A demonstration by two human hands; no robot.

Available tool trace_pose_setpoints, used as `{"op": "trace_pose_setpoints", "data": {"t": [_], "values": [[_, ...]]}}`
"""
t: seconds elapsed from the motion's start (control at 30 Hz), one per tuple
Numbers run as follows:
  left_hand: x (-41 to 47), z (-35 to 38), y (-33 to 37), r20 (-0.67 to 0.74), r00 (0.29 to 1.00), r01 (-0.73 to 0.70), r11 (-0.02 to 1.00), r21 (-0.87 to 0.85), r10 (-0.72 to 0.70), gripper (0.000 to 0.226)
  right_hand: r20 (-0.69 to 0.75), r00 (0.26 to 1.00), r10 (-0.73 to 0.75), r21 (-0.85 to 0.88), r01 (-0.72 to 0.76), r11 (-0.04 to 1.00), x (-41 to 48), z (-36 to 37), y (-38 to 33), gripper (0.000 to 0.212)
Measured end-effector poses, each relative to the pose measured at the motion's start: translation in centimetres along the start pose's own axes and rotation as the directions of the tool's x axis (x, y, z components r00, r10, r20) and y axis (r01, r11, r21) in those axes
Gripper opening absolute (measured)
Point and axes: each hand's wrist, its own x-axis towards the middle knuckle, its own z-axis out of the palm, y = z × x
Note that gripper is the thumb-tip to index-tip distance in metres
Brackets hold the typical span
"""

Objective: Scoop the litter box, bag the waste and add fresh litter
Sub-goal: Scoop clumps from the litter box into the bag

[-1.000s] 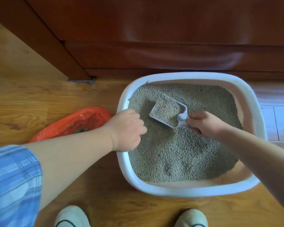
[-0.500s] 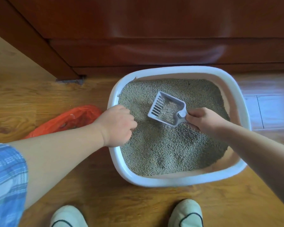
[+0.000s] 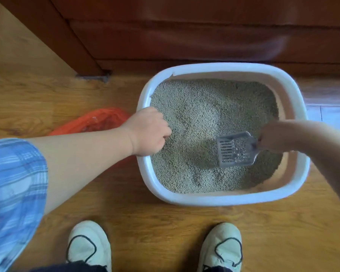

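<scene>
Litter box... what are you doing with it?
A person is cleaning the white litter box. The right hand holds a grey scoop over the litter, a few bits in it. The left hand grips the box's left rim. An orange bag lies on the floor beside the box.

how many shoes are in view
2. The left shoe stands on the floor at bottom centre-left. The right shoe is at bottom right of centre, just in front of the litter box. The frame's lower edge cuts off both heels.
</scene>
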Motion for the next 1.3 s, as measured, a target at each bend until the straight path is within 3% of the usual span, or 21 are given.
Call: {"op": "trace_pose_setpoints", "data": {"t": [0.13,0.23,0.5,0.57,0.67,0.7,0.83,0.97,1.17,1.3], "values": [[0.0,0.3,0.0,-0.001,1.0,0.004,1.0,0.01,-0.004,0.025,0.069,0.975,-0.213,0.003,0.213,0.977,0.5,3.1,-4.2,0.038],[0.0,0.3,0.0,-0.009,1.0,0.001,1.0,0.016,0.0,0.022,0.01,0.948,-0.319,0.087,0.317,0.944,0.1,4.6,-7.6,0.042],[-0.1,0.1,0.0,0.024,1.0,0.008,1.0,0.0,-0.008,0.032,-0.056,0.93,-0.363,0.376,0.356,0.855,0.8,6.0,-12.3,0.041],[-0.1,0.1,0.0,0.021,1.0,0.004,1.0,0.005,-0.004,0.032,-0.061,0.919,-0.389,0.483,0.368,0.794,1.1,6.1,-12.0,0.037],[-0.2,0.1,0.0,0.031,1.0,0.002,1.0,0.005,-0.002,0.033,-0.059,0.898,-0.436,0.729,0.337,0.596,1.3,6.7,-11.5,0.028],[-0.2,0.1,0.0,0.035,0.999,0.002,1.0,0.004,-0.002,0.031,-0.058,0.897,-0.438,0.738,0.334,0.586,1.3,6.8,-11.1,0.026],[-0.1,0.1,-0.1,0.042,0.999,-0.004,1.0,0.005,0.004,0.021,-0.094,0.914,-0.394,0.625,0.362,0.691,1.6,6.3,-8.7,0.027],[-0.2,0.3,-0.1,0.063,0.998,-0.001,1.0,0.015,0.0,0.026,-0.177,0.918,-0.354,0.73,0.364,0.579,1.8,6.6,-6.7,0.033],[-0.1,0.5,-0.1,0.001,1.0,0.003,1.0,0.004,-0.003,0.035,-0.325,0.894,-0.309,0.478,0.437,0.762,2.1,4.7,-3.2,0.034],[-0.2,0.8,-0.1,-0.07,0.998,0.002,1.0,-0.016,-0.003,0.03,-0.353,0.913,-0.202,0.245,0.299,0.922,1.6,0.9,-0.1,0.036]]}}
